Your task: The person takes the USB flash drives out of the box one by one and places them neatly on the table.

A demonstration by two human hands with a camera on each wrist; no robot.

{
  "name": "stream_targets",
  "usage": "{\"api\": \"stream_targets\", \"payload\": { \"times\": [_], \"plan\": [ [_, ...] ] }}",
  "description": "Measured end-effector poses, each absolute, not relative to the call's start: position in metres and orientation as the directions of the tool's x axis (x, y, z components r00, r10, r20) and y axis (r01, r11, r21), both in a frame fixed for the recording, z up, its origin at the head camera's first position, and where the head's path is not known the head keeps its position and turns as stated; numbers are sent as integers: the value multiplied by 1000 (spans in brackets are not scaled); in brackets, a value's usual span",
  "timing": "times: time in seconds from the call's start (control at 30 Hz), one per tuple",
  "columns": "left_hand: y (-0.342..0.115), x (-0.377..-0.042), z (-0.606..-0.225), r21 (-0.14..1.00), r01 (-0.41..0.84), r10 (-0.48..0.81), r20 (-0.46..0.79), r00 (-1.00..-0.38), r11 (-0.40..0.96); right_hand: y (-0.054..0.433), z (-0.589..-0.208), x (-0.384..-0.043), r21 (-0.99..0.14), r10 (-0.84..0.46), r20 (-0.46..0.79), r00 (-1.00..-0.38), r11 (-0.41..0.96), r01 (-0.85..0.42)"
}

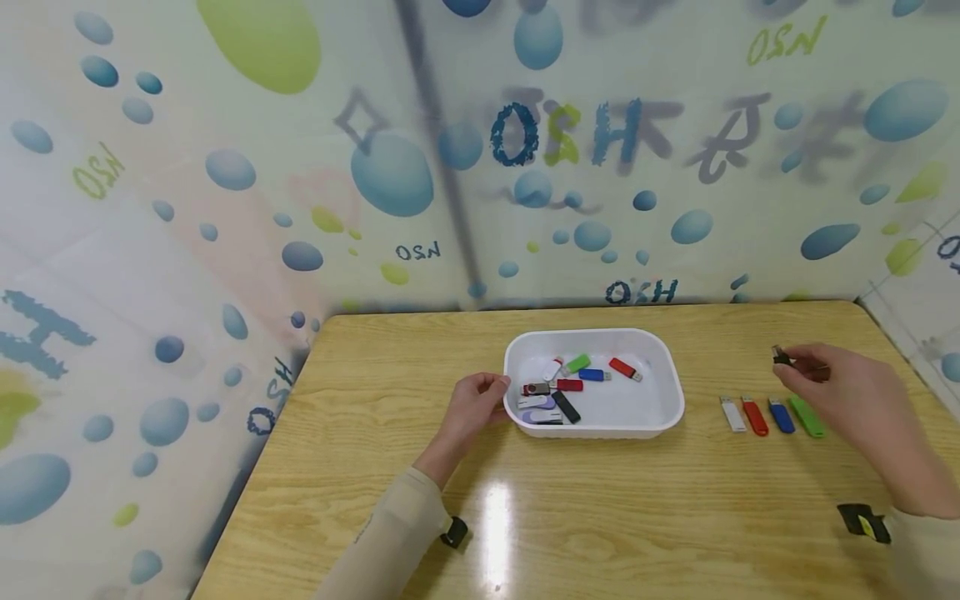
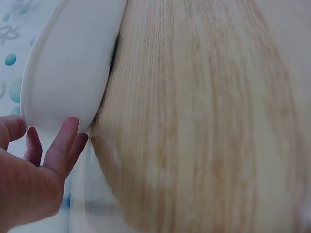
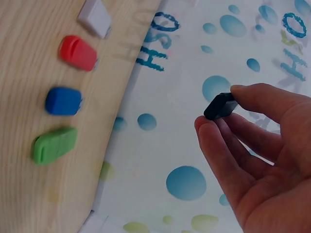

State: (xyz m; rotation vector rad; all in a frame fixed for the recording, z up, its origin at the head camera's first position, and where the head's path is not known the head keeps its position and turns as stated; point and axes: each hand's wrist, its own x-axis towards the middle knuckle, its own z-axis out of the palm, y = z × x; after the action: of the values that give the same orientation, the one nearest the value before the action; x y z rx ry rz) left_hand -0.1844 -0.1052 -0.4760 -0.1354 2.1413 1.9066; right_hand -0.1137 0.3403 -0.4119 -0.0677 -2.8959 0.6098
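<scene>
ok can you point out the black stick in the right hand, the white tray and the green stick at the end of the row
Black stick [image 3: 220,106]: right wrist view, middle of its body
White tray [image 1: 637,403]: head view, bare floor inside
Green stick [image 1: 807,417]: head view, middle of its body

Free gap between white tray [image 1: 622,396] and row of 4 USB sticks [image 1: 780,415], wall [image 1: 480,200] beyond.

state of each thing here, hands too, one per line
left hand: holding white tray
right hand: pinching black stick
white tray: upright, holding jumbled USB sticks
black stick: held off table
white stick: on table, in row
red stick: same row
blue stick: same row
green stick: same row
</scene>
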Motion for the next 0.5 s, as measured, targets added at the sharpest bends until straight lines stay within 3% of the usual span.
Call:
{"api": "stream_targets", "payload": {
  "times": [0.5],
  "plan": [
    [-105,-185,-477,965,-235,111,-248,-962,115,381,-429,-109,-356,178,60,-982,923,146]
  ]
}}
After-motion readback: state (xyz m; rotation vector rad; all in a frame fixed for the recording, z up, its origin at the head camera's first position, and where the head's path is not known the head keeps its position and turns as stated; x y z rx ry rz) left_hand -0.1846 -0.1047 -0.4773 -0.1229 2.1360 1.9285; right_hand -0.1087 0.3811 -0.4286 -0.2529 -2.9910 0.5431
